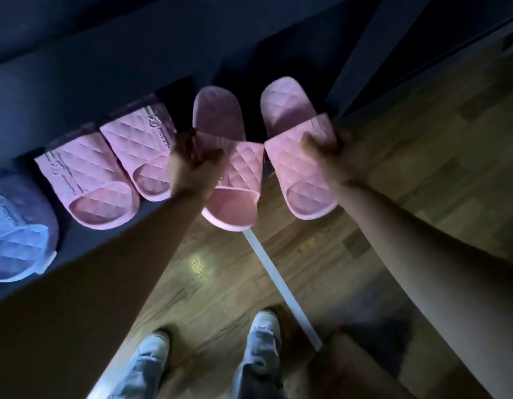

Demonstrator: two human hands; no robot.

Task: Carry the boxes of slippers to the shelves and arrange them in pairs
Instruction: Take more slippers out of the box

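Note:
I look down at a dark shelf (85, 246) in dim light. My left hand (192, 165) grips the strap of a pink quilted slipper (229, 180), whose toe hangs past the shelf's front edge. My right hand (333, 151) grips the strap of a second pink slipper (298, 156) just to the right, also jutting over the edge. Both slippers lie side by side, heels toward the back. Left of them a pink pair (91, 182) (143, 151) rests on the shelf, and a blue slipper (19, 231) lies at the far left.
Below is a wooden floor (422, 156) with a white strip (281, 286) running across it. My two feet in pale shoes (263, 326) stand close to the shelf. A cardboard box (350, 367) sits at the lower right. A dark upright panel (373, 47) rises right of the shelf.

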